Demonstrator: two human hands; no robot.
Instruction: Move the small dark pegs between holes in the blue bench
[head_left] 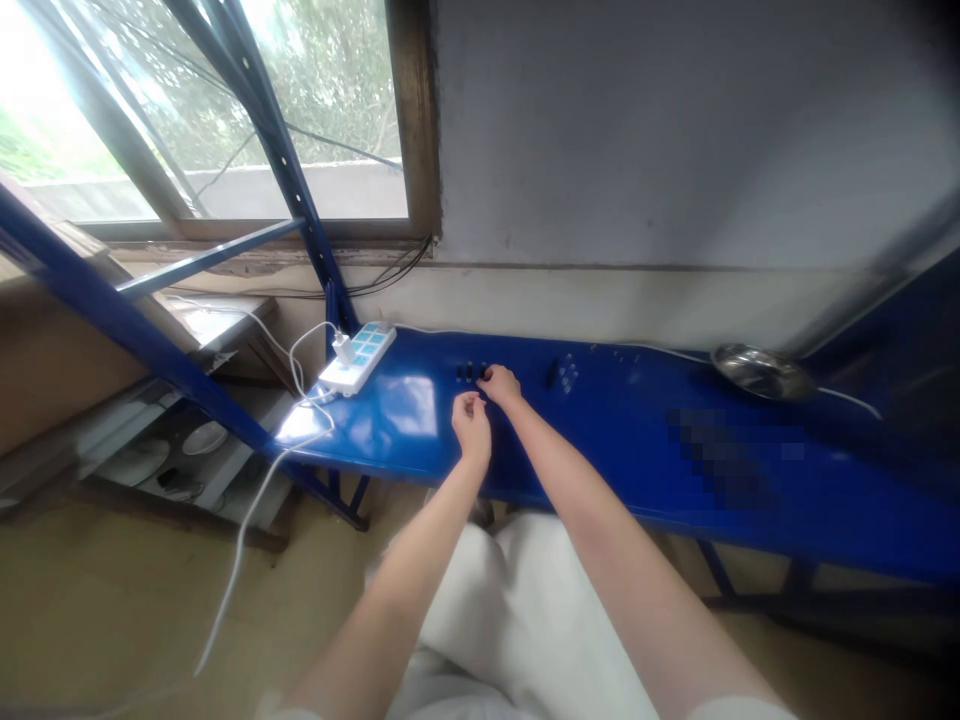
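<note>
My right hand (pixel 501 384) reaches over the blue table (pixel 600 430), its fingers closed at a small black piece (pixel 483 369) at the end of a short row. Beside it in that row stand two more small dark pieces (pixel 469 371), close together. Just in front, my left hand (pixel 472 428) is pinched, fingertips together; whatever sits between them is too small to make out. To the right of my hands lie another small black piece (pixel 553 372) and a cluster of small clear pieces (pixel 568 373).
A white power strip (pixel 360 358) with a plugged-in charger and a loose white cable (pixel 244 510) is at the left. A shiny metal dish (pixel 761 371) stands at the back right. A blue metal post (pixel 274 150) rises before the window. A blurred-out patch (pixel 720 455) covers part of the table.
</note>
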